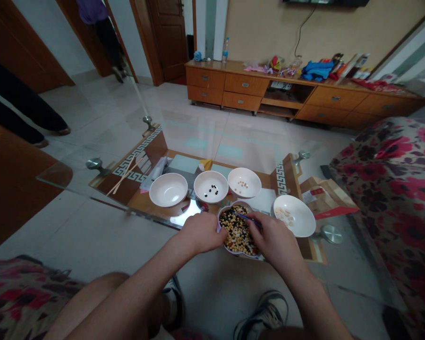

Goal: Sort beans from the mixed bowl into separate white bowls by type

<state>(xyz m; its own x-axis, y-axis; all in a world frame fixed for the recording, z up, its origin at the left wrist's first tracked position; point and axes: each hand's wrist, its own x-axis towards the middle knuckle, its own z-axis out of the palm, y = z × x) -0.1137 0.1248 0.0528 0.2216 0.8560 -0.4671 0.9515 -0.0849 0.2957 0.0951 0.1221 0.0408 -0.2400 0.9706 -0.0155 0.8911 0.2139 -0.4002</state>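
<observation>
Resting on the tiled floor (106, 248), two laced sneakers (265, 311) show nearest, below the forearms. Above them, the left hand (203, 233) is closed over the left rim of a lavender scalloped bowl (247, 206), its thumb inside by the mixed beans and grains (238, 241). The right hand (274, 241), over the bowl's right side, pinches a slim purple utensil (246, 217) between thumb and fingers, its far end down at the mix; I cannot tell whether it is tweezers or a spoon. The bowl sits at the near edge of a glass coffee table (58, 174).

Just beyond stand four white bowls: a leftmost bowl (159, 193), one with a few black beans (216, 192), one with tan beans (241, 185), and a rightmost one with pale flat pieces (284, 217). Wooden chopsticks (127, 176) lie crossed at left; a brown paper bag (329, 193) is at right, near a flowered sofa (393, 184).

Farther off, dark-trousered legs (24, 99) and a person in purple (94, 12) appear at left. Along the wall, a wooden TV cabinet (205, 78) bears a plastic bottle (225, 49) and blue cloth (317, 71).
</observation>
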